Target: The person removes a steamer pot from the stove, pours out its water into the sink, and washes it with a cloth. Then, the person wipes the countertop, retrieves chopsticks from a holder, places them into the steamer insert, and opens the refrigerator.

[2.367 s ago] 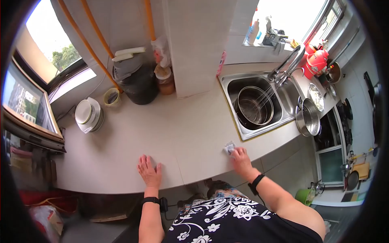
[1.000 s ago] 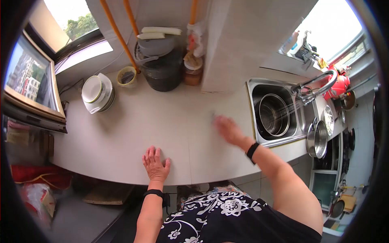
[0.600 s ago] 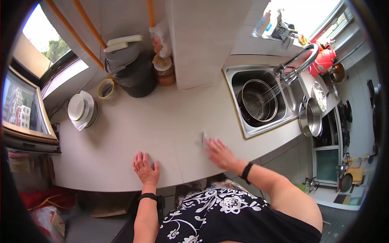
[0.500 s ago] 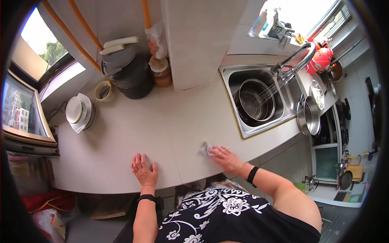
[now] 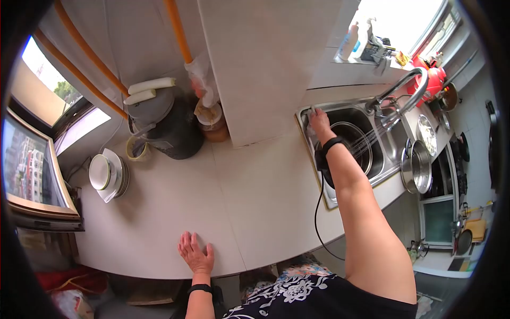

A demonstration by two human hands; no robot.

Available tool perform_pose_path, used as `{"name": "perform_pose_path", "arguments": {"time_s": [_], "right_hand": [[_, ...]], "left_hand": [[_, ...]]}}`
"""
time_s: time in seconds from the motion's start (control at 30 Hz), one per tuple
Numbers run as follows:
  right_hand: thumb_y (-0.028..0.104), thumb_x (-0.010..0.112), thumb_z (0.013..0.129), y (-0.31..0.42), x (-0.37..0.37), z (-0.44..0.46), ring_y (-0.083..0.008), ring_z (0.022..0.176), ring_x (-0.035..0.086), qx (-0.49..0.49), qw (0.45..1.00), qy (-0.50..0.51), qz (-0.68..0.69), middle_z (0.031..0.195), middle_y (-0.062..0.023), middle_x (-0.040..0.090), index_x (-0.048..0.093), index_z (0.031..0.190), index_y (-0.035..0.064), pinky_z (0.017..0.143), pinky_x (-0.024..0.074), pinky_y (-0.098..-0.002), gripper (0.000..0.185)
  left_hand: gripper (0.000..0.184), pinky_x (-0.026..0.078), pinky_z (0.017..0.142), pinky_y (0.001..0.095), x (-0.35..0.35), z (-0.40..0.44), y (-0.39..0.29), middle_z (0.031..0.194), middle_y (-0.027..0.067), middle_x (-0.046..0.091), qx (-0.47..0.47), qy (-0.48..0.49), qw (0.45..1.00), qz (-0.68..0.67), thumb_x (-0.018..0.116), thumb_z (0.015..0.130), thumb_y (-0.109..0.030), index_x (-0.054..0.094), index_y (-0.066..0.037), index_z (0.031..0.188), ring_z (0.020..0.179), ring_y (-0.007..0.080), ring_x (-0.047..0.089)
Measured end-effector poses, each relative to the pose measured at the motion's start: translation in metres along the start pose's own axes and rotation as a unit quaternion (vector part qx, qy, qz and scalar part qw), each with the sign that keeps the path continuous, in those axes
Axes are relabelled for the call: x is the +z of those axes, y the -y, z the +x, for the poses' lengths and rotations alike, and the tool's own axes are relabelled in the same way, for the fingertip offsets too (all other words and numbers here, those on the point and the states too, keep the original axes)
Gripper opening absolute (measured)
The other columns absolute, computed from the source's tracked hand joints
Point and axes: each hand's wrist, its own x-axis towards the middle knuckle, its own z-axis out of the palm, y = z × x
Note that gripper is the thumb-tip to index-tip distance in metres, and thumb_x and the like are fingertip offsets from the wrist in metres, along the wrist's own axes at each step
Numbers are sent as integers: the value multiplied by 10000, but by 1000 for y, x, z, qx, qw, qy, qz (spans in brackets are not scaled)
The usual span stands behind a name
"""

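Observation:
My right hand (image 5: 320, 123) reaches to the far left corner of the steel sink (image 5: 332, 203), closed on a whitish cloth (image 5: 312, 112) that shows only in part beyond the fingers. The cloth lies against the sink's rim. Below my right wrist, partly hidden by the arm, a round metal pot (image 5: 366, 143) sits in the basin, with water spraying into it from the faucet (image 5: 423, 80). My left hand (image 5: 196, 257) rests flat near the counter's front edge, fingers spread and holding nothing. The pale counter (image 5: 255, 202) stretches between both hands.
Stacked dishes (image 5: 100, 171) stand at the left, near a small yellowish tub (image 5: 138, 150). A dark lidded bucket (image 5: 178, 130) and a brown jar (image 5: 213, 127) are by the wall pillar (image 5: 271, 69). Steel pots (image 5: 416, 167) sit right of the sink. A black cable (image 5: 316, 218) hangs from my right wrist.
My right hand has moved with the cloth from the front of the counter, forward and right, to the sink's far left corner. My left hand stays flat on the counter.

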Motion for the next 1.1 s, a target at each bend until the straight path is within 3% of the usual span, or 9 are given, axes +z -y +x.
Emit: {"name": "perform_pose_path", "arguments": {"time_s": [0.03,0.1,0.23,0.3,0.43,0.57,0.77,0.97,1.1], "right_hand": [[157,531,862,-8,13,12,-360,1079,569,0,1000,9,0,1092,-182,627,650,1073,53,892,470,-435,264],[137,501,847,-9,21,5,-369,1023,566,-379,857,125,-327,1036,-177,607,623,974,35,844,476,-472,203],[166,477,855,-42,12,-58,-407,987,549,-388,902,47,-183,1046,-219,563,550,971,15,821,476,-499,204],[248,474,889,-52,-27,-115,-469,1029,511,-210,967,134,-51,1082,-269,543,537,1053,24,847,471,-504,285],[202,541,900,-73,-112,-243,-411,1133,510,-163,972,158,-68,1229,-250,522,525,1203,15,946,453,-460,356],[59,584,799,-86,-171,-312,-342,1025,552,-274,957,90,-44,1150,-171,565,593,1068,70,888,482,-433,269],[143,627,804,-14,-158,-432,-289,1027,557,-396,900,173,54,1184,-111,547,542,1242,150,878,494,-393,446],[156,678,762,-165,-200,-361,-278,1013,568,-297,944,-47,-137,1062,-108,611,611,1122,163,854,499,-397,366],[111,640,804,-270,-261,-289,-328,1008,548,-9,976,-31,-217,1058,-156,600,655,1033,104,890,472,-420,230]], "left_hand": [[635,196,1127,521,0,-3,1,1427,129,368,0,8,1000,-1,654,745,-242,416,-106,1317,1366,322,300],[636,201,1126,519,-1,0,1,1426,130,369,2,7,1000,-3,651,744,-240,417,-104,1319,1364,325,301],[642,212,1122,511,2,-3,1,1422,133,371,8,-3,1000,4,649,743,-240,418,-99,1325,1359,326,305],[644,213,1122,510,2,-4,2,1423,135,370,15,-6,1000,2,648,745,-244,416,-97,1327,1354,330,310],[625,203,1127,506,5,-7,3,1434,138,358,31,-20,999,1,635,772,-245,408,-92,1334,1356,337,302],[599,191,1134,494,6,-12,-2,1442,135,351,18,-20,1000,11,616,807,-243,397,-91,1343,1365,334,286],[574,187,1142,470,12,-18,0,1460,132,338,37,-20,999,31,578,853,-251,379,-83,1364,1378,314,272],[512,208,1132,468,38,-30,1,1486,136,332,4,-53,998,25,496,919,-239,399,-66,1390,1382,297,287],[483,217,1129,455,35,-37,-16,1480,130,348,-47,-46,997,35,474,936,-237,416,-58,1381,1376,288,307]]}}
